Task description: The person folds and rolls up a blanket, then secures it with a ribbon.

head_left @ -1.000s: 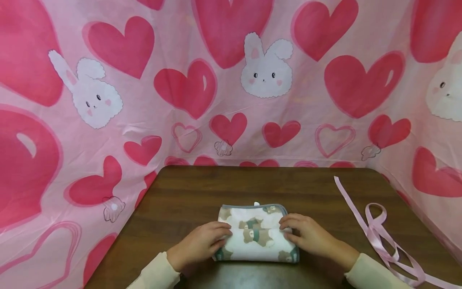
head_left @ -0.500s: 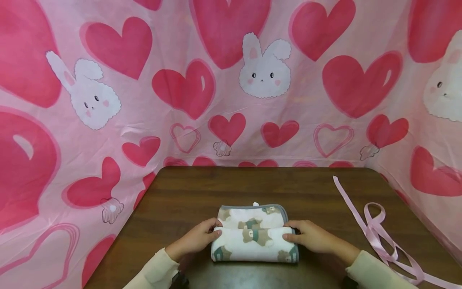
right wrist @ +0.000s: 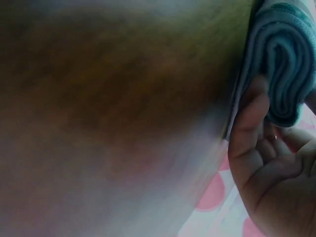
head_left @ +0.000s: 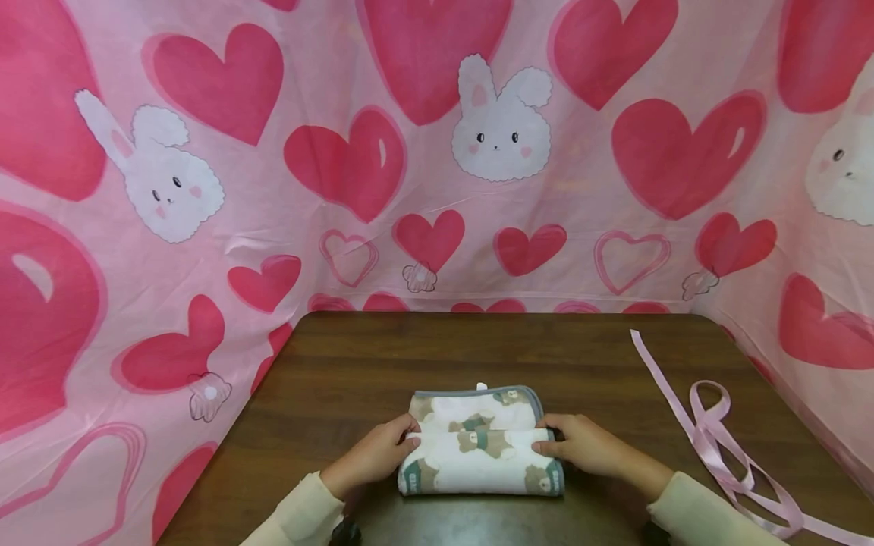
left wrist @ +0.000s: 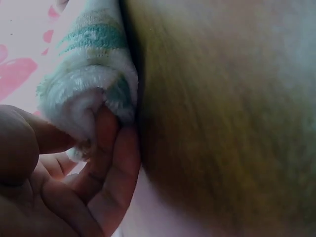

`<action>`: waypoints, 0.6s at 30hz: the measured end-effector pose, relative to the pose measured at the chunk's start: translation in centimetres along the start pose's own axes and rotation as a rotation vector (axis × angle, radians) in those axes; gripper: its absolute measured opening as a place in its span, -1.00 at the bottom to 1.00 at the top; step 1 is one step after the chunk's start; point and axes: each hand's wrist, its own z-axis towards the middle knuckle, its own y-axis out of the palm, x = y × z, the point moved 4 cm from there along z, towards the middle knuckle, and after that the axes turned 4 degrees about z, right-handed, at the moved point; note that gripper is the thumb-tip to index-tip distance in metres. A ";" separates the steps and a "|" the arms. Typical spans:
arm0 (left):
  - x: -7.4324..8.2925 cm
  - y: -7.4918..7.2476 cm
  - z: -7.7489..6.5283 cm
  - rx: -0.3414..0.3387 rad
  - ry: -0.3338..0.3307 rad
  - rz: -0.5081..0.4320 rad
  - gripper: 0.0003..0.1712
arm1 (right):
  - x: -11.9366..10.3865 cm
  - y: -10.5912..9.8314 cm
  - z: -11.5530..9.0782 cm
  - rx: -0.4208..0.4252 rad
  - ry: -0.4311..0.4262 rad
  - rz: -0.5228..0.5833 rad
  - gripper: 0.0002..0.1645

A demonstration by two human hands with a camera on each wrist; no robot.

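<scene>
A white fleecy cloth [head_left: 478, 462] with a brown bear print and grey edging lies partly rolled on the table, its flat end toward the back. At the roll's left end, my left hand [head_left: 378, 449] pinches the cloth between thumb and fingers. In the left wrist view, fingers of the left hand [left wrist: 94, 177] reach into the open end of the roll [left wrist: 81, 106]. My right hand [head_left: 583, 446] grips the other end, thumb on the near side. Spiral layers of the rolled cloth [right wrist: 284, 64] show beside the right hand [right wrist: 271, 168] in the right wrist view.
A pink satin ribbon [head_left: 710, 440] lies in loose loops along the right side of the brown wooden table [head_left: 355, 349]. A small white tag [head_left: 482, 386] sticks out at the cloth's back edge. Behind and to both sides hangs a pink curtain [head_left: 382, 68] with hearts and rabbits.
Both hands have gone from resting on top of the cloth to gripping the roll's two ends. Since half a second ago the hands and roll have barely moved.
</scene>
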 end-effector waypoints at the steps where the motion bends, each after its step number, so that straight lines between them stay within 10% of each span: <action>1: 0.0 0.0 0.0 0.011 0.003 0.014 -0.94 | -0.1 -0.1 0.1 0.035 -0.018 -0.051 -0.66; 5: 0.7 -0.3 -0.3 0.141 0.072 0.152 -0.90 | -1.4 -0.4 -0.1 0.180 -0.203 -0.233 -0.73; 9: 2.3 -0.7 -0.8 0.260 0.298 0.325 -0.88 | -3.0 -0.1 -0.8 0.243 -0.543 -0.373 -0.68; 13: 3.2 -0.2 -1.1 0.164 0.484 0.410 -0.71 | -3.4 0.2 -1.3 0.199 -0.666 -0.426 -0.63; 18: 2.4 0.2 -1.9 0.006 0.483 0.435 -0.56 | -2.8 0.5 -1.9 0.076 -0.585 -0.470 -0.58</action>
